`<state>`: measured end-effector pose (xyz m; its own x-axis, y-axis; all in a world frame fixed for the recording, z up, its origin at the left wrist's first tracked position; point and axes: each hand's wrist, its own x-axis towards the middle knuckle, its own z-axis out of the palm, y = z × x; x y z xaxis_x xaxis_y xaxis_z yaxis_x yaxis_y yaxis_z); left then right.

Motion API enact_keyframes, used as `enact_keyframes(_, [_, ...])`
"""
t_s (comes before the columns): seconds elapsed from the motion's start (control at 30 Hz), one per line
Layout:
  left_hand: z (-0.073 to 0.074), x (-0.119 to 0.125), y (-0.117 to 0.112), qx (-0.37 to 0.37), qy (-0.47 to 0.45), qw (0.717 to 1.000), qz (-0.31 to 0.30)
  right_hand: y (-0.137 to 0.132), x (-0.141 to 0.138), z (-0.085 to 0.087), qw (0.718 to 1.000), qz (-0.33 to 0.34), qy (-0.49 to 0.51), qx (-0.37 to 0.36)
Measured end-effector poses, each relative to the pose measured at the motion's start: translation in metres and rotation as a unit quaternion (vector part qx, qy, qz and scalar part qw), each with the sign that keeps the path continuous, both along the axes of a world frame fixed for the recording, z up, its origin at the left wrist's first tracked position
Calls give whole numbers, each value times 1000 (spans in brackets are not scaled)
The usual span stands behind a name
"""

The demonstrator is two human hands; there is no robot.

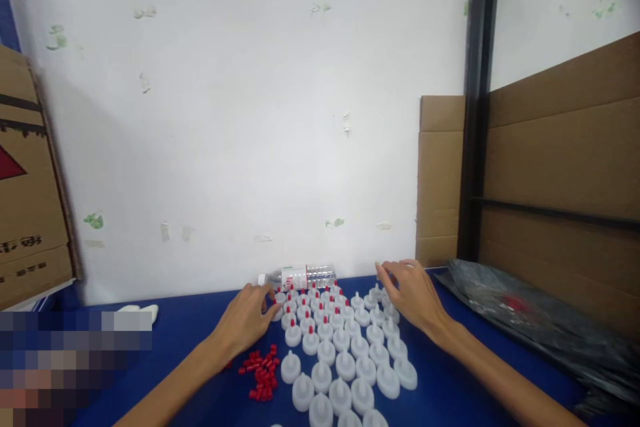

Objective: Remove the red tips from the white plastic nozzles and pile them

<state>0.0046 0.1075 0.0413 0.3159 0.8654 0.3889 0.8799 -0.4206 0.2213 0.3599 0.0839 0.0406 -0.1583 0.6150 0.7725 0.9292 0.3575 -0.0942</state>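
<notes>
With left hand (247,313) curled at the left edge of translucent white plastic nozzle lids (341,339) on the blue counter (185,320), hold impossible to tell, and right hand (415,293) parted loosely, best to keep small red plastic caps (265,377) square over nozzles, brushing no neighbours.

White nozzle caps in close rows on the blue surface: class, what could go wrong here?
1. The white nozzle caps stand close together, so the left hand or right hand might topple several.
2. The loose red tips lie heaped near the left forearm, which could scatter them.
3. The plastic bottle lies on its side behind the rows and might roll into them.
</notes>
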Motion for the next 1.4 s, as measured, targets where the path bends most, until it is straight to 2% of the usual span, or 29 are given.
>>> enact_keyframes(0.17, [2,5,1,15,-5,1000,-21,-8,-13,0,998,57,-9,13])
enact_keyframes(0.23, [8,10,-6,28,-20,999,-27,-14,-19,0,996,89,-22,11])
enact_keyframes(0.33, [17,22,-30,40,-47,997,-51,-28,-34,2,985,164,-49,21])
enact_keyframes(0.4, [22,34,-50,56,-88,990,-97,-39,-46,4,975,211,-63,34])
enact_keyframes(0.5, [26,53,-77,121,-101,965,-210,-51,-64,4,964,253,-67,46])
enact_keyframes(0.57, [28,61,-87,231,-40,940,-249,-55,-71,3,960,269,-62,55])
enact_keyframes(0.67, [28,66,-90,390,90,889,-223,-57,-75,3,956,279,-52,72])
enact_keyframes(0.73, [26,66,-87,431,141,871,-189,-58,-75,4,954,287,-46,73])
enact_keyframes(0.8, [23,66,-82,427,170,872,-167,-59,-75,5,953,292,-41,71])
enact_keyframes(0.93, [18,66,-76,391,207,886,-139,-61,-79,6,959,275,-22,67])
enact_keyframes(1.03, [17,68,-76,334,210,912,-113,-60,-79,7,961,265,-32,67])
enact_keyframes(1.17, [24,71,-81,164,154,968,-115,-57,-76,9,961,253,-63,93])
enact_keyframes(1.27, [34,73,-81,25,31,990,-132,-55,-73,12,957,244,-85,134])
enact_keyframes(1.33, [42,74,-76,-87,-87,980,-154,-55,-73,15,955,234,-101,153])
enact_keyframes(1.37, [46,74,-73,-165,-151,959,-173,-55,-72,17,954,228,-110,160])
enact_keyframes(1.4, [49,75,-70,-248,-209,926,-193,-56,-72,18,953,221,-119,171])
